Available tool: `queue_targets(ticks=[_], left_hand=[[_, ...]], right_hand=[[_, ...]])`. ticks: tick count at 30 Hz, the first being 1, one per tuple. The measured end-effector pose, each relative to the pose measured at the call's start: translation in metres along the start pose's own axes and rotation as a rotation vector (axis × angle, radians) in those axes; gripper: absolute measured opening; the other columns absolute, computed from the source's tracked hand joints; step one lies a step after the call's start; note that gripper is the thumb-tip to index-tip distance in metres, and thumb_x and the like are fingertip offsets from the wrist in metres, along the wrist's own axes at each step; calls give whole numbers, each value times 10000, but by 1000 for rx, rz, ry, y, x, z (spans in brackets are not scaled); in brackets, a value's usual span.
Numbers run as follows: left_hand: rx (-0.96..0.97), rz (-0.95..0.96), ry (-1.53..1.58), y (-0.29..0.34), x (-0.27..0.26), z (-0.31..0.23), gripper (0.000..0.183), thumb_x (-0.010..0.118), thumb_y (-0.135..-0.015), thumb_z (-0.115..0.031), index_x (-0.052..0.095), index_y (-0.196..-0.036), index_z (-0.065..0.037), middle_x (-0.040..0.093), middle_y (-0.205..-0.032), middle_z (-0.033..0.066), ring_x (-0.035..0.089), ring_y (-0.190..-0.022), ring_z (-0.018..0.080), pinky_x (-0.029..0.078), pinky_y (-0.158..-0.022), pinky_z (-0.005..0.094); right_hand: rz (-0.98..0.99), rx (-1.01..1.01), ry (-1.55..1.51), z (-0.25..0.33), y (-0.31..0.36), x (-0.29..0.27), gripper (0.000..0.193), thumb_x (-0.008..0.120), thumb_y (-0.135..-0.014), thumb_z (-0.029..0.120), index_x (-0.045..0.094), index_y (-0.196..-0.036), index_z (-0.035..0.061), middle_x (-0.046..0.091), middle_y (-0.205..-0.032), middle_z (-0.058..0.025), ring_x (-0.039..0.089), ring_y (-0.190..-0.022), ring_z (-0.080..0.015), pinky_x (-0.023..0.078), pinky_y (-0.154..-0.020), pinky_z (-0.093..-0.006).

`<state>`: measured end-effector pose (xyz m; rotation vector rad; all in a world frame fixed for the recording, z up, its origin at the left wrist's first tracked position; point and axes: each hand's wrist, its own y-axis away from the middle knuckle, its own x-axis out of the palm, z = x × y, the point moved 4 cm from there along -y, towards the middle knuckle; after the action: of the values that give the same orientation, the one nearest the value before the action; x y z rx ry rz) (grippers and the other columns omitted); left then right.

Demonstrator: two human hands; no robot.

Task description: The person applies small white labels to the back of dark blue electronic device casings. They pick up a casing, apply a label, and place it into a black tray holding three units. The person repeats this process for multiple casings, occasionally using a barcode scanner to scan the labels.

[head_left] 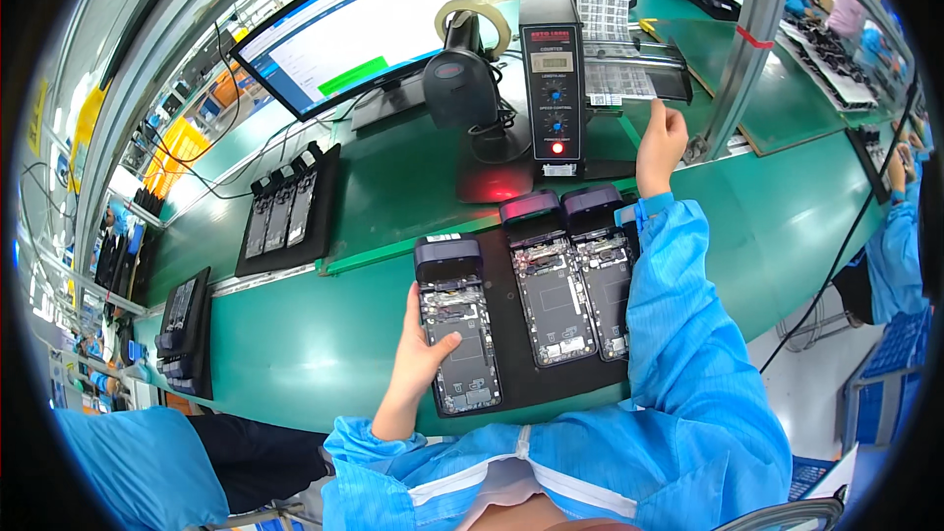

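My left hand grips an opened phone-like device by its sides, thumb lying over its face. Its inner boards and dark battery show, and a black block caps its far end. Two similar opened devices, one in the middle and one at the right, rest on a black mat; my right sleeve partly covers the right one. My right hand reaches to the label dispenser, its fingers pinched at the edge of a white label on the printed strip.
A barcode scanner on a stand casts red light beside the dispenser. Behind it stands a monitor. More opened devices lie on black trays at the left and far left. A metal post rises at the right; other people sit nearby.
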<state>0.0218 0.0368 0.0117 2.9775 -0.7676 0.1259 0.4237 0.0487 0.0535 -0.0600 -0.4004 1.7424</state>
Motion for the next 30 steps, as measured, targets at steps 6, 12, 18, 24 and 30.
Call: queue_targets(ticks=[6,12,18,24,30], left_hand=[[361,-274,-862,17,17,-10,848,616,-659,7,105,-1335,-14,237,-1303,225,281,-1203,329,319,-940,405],[-20,197,-67,13,74,1,784,615,-704,-58,159,-1339,-116,158,-1345,157,271,-1201,287,305,-951,380],[-360,84,208,-15,87,-5,790,576,-733,-12,88,-1342,-142,252,-1276,170,419,-1073,272,384,-862,380],[-638,332,290,-23,98,19,375,516,-766,13,434,-1130,-27,540,-1041,99,551,-919,178,476,-740,345],[-536,323,614,0,87,2,483,500,-693,97,445,-1156,-29,531,-1083,87,513,-1010,227,419,-866,374]], right_hand=[[56,-167,154,9,10,10,320,590,-772,320,607,-767,0,483,-729,-76,469,-694,-191,371,-642,-311],[168,-145,37,7,12,24,311,622,-762,266,630,-794,-43,577,-728,-92,508,-651,-143,388,-597,-288],[106,23,-325,20,18,24,217,588,-784,164,583,-683,-28,476,-588,42,359,-555,-36,272,-487,-215],[645,29,-270,55,91,64,259,532,-828,200,584,-661,10,413,-534,54,351,-502,-33,253,-445,-208],[1133,384,-106,47,112,79,218,482,-842,225,573,-928,47,329,-489,73,255,-425,-32,173,-396,-213]])
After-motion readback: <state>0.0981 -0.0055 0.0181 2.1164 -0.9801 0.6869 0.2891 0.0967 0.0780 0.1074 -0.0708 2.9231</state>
